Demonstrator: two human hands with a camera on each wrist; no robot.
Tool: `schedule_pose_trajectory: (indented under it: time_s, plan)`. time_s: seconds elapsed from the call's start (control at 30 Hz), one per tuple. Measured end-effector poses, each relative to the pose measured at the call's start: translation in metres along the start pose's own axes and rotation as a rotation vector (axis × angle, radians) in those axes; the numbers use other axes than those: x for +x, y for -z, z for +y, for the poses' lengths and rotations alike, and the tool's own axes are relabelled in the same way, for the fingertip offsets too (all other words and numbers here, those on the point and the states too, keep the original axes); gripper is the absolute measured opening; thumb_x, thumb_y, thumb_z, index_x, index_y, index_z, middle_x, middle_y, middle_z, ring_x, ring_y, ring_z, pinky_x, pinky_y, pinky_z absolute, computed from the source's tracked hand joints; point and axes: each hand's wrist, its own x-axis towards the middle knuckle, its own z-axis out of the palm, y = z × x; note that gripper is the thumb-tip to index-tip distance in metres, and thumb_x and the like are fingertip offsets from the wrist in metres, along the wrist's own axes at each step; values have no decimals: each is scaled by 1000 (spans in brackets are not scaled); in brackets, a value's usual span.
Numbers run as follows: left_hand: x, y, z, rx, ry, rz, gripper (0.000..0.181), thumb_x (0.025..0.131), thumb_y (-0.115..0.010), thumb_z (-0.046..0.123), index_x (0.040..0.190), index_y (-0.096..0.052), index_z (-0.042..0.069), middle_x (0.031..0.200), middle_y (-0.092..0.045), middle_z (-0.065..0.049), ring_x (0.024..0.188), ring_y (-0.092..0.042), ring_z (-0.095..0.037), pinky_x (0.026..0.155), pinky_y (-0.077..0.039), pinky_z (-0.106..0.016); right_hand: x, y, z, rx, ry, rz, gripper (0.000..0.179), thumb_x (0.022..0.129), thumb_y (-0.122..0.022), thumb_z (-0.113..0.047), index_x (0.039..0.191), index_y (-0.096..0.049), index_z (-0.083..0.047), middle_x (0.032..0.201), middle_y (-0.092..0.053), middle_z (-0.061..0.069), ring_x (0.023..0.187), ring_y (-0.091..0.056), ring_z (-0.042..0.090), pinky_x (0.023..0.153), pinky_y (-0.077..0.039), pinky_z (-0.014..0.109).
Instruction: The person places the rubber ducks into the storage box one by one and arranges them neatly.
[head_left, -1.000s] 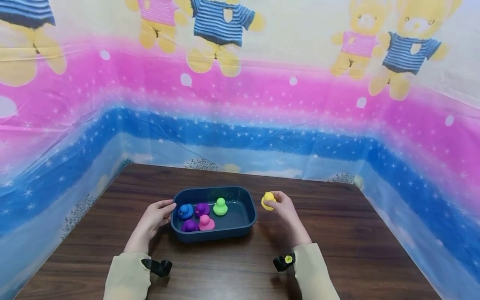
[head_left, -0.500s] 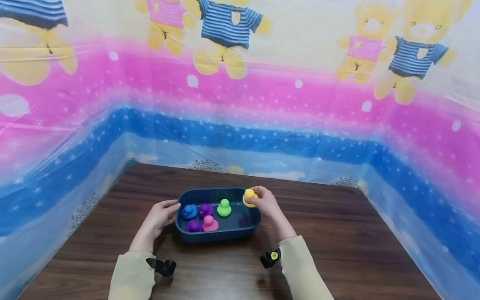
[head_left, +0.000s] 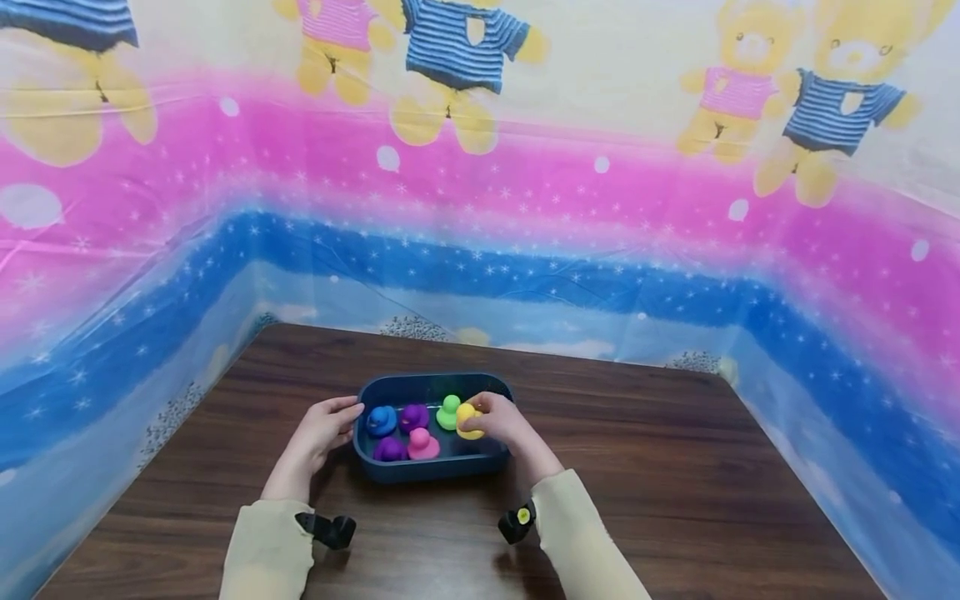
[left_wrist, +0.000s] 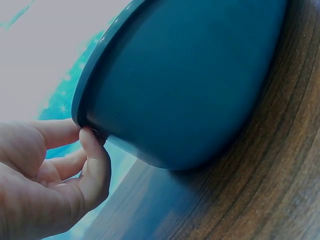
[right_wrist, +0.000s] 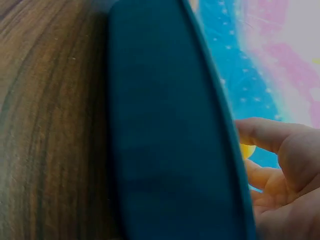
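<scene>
A dark blue-green plastic basin (head_left: 435, 472) stands on the table. My left hand (head_left: 317, 433) pinches its left rim between thumb and fingers, as the left wrist view shows. My right hand (head_left: 512, 427) reaches over the right side and holds a yellow rubber duck (head_left: 467, 421) inside the basin, close beside a green duck (head_left: 449, 412). Left of these sit a blue duck (head_left: 381, 421), two purple ducks (head_left: 414, 417) and a pink duck (head_left: 423, 445). In the right wrist view the basin wall (right_wrist: 170, 120) hides most of the yellow duck and the fingertips.
The dark wood-grain table (head_left: 645, 467) runs around the basin on all sides. A printed cloth (head_left: 480, 183) with bears hangs behind and beside it. Black cameras (head_left: 517, 523) are strapped to both wrists.
My right hand has carried the yellow duck leftward from right of the basin, over its rim and down inside next to the green duck. My left hand stays at the left rim.
</scene>
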Motion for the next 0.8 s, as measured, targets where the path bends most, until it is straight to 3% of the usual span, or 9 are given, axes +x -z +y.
schedule_pose_trajectory:
  time_s: [0.33, 0.8]
  plan:
    - [1, -1, 1, -2, 11, 5, 54, 102, -53, 19, 143, -37, -11, 133, -49, -28, 95, -57, -17, 73, -52, -18, 2, -12, -1, -124, -29, -70, 41, 85, -74, -17, 120, -62, 0, 120, -61, 16, 99, -53, 26, 93, -49, 46]
    - [0, -2, 0, 7, 6, 6, 53, 102, -52, 19, 143, -38, -11, 134, -49, -28, 94, -58, -15, 75, -53, -19, 6, -20, 1, -166, -55, -70, 33, 83, -77, -14, 111, -66, -2, 111, -61, 13, 93, -52, 24, 86, -50, 41]
